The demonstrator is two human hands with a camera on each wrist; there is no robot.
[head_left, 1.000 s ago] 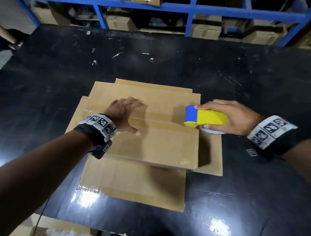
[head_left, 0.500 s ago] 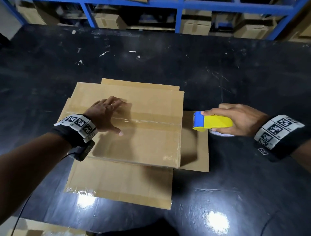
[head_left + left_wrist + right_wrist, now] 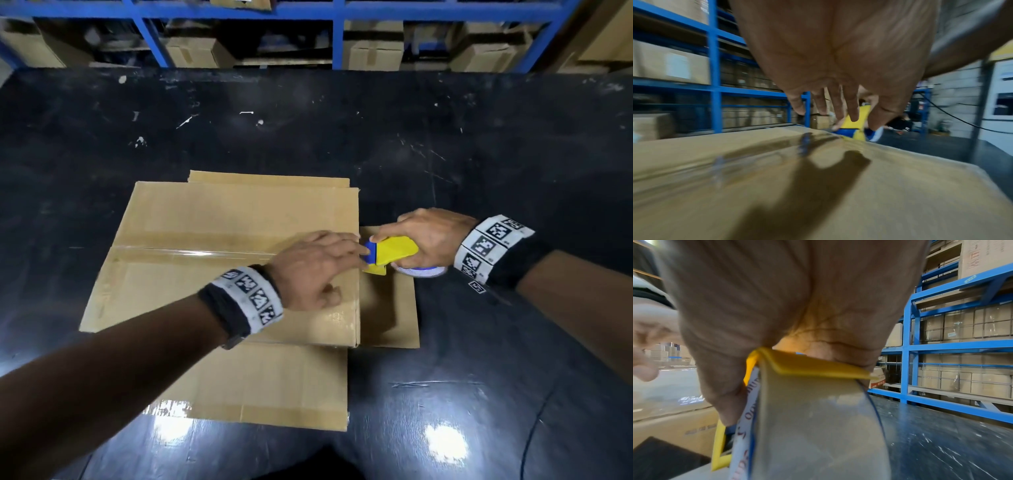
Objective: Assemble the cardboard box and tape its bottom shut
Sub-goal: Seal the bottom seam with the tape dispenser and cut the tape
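Your left hand (image 3: 313, 270) lies with straight fingers on the box (image 3: 219, 212), upside down mid-table, by its right edge, while your right hand (image 3: 430, 236) grips the tape dispenser (image 3: 394, 253) there; next, likely tear the tape.

I read little here. The tape roll (image 3: 748, 423) carries red lettering along its side, cropped and blurred, not legible. Print on the cardboard box (image 3: 694, 431) at nine o'clock is smeared. Wristbands (image 3: 486, 245) bear coded squares only.
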